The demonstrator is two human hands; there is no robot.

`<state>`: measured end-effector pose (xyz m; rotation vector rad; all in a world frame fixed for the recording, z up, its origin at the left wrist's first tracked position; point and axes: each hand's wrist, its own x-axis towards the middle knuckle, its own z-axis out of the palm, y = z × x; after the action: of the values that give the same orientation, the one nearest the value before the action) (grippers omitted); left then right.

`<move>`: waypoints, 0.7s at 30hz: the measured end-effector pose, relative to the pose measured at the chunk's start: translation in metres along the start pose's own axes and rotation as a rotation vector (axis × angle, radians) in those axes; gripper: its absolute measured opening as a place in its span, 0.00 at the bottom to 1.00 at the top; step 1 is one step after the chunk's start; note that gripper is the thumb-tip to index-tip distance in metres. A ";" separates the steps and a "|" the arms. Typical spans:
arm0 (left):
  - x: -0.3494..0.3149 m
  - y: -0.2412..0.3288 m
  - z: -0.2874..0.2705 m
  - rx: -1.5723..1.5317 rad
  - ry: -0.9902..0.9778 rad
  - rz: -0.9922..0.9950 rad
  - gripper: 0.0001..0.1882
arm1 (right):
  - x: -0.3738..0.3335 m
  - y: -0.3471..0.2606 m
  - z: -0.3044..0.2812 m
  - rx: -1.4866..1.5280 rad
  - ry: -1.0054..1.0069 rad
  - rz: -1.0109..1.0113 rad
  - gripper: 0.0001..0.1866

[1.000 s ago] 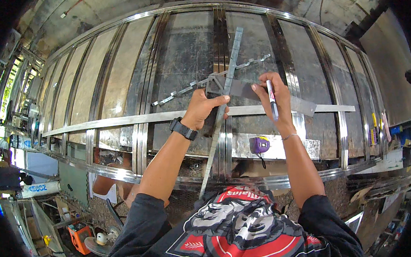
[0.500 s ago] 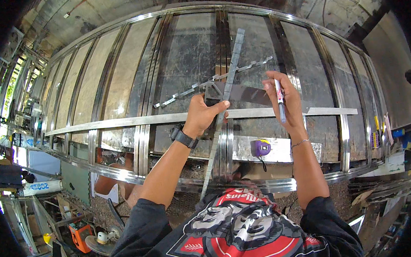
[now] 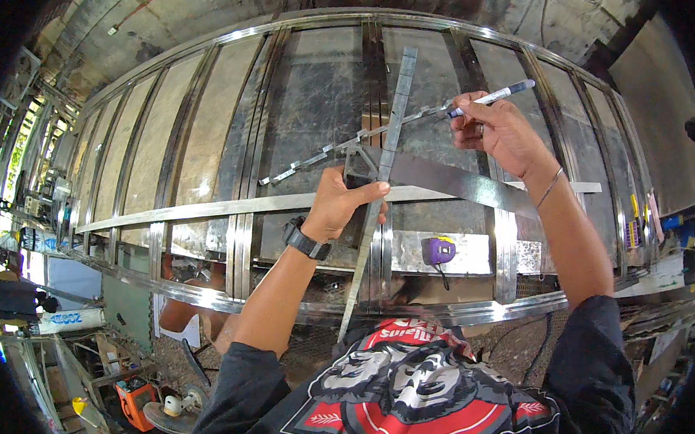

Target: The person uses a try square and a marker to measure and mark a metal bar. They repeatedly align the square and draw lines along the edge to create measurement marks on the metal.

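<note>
Polished metal tubing forms a ladder-like frame [image 3: 239, 255], crossed by a long, flat, dull-silver bar [image 3: 275, 203]. Over both slants a slim marked strip [image 3: 396, 118], held with a broad, smooth-bladed square [image 3: 457, 182] in the left hand's grip [image 3: 343, 205]; a thin jagged strip [image 3: 287, 173] passes underneath. Nearer the body sits a rounded purple tape measure [image 3: 439, 250] — and a slender white marker [image 3: 507, 92] tilts in the right hand's narrow, pinching grip [image 3: 504, 132]

Now the marker [image 3: 508, 92], white-barrelled and dark at both ends, is being held at a slight slant, right end higher in view. The long, narrow metal strip [image 3: 398, 106], ticked with dark marks, is gripped near its middle, lying diagonally. Beneath it the square [image 3: 465, 184] is crossed, wide grey blade angled out rightward.
</note>
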<state>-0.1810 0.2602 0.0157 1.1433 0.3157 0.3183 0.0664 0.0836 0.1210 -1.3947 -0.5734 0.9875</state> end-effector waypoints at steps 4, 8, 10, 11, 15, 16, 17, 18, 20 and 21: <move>-0.006 0.002 0.004 -0.001 0.013 -0.004 0.10 | -0.005 -0.011 -0.003 -0.061 -0.037 0.048 0.12; -0.007 0.001 0.004 -0.007 0.009 -0.009 0.11 | -0.015 -0.006 0.010 -0.068 -0.017 0.009 0.14; -0.007 -0.001 0.004 -0.002 0.010 -0.001 0.11 | -0.020 -0.002 0.019 -0.056 0.006 0.007 0.13; -0.007 -0.002 0.004 0.002 0.009 0.002 0.11 | -0.021 0.000 0.020 -0.057 0.007 0.003 0.13; -0.008 -0.002 0.004 0.013 0.034 -0.015 0.11 | -0.022 0.007 0.021 -0.037 -0.003 -0.003 0.13; -0.007 -0.004 0.003 0.014 0.029 -0.018 0.11 | -0.022 0.008 0.020 -0.026 -0.008 -0.002 0.14; -0.007 -0.006 0.003 0.014 0.025 -0.021 0.12 | -0.023 0.008 0.020 -0.024 -0.014 0.010 0.13; -0.007 -0.007 0.003 0.014 0.021 -0.018 0.12 | -0.023 0.008 0.020 -0.022 -0.019 0.022 0.13; -0.007 -0.007 0.004 0.015 0.015 -0.011 0.12 | -0.025 0.008 0.021 -0.022 -0.018 0.045 0.13; -0.008 -0.006 0.005 0.019 0.005 -0.007 0.12 | -0.026 0.007 0.023 -0.025 -0.012 0.055 0.13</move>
<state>-0.1854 0.2507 0.0123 1.1602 0.3278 0.3121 0.0324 0.0736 0.1233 -1.4337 -0.5605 1.0367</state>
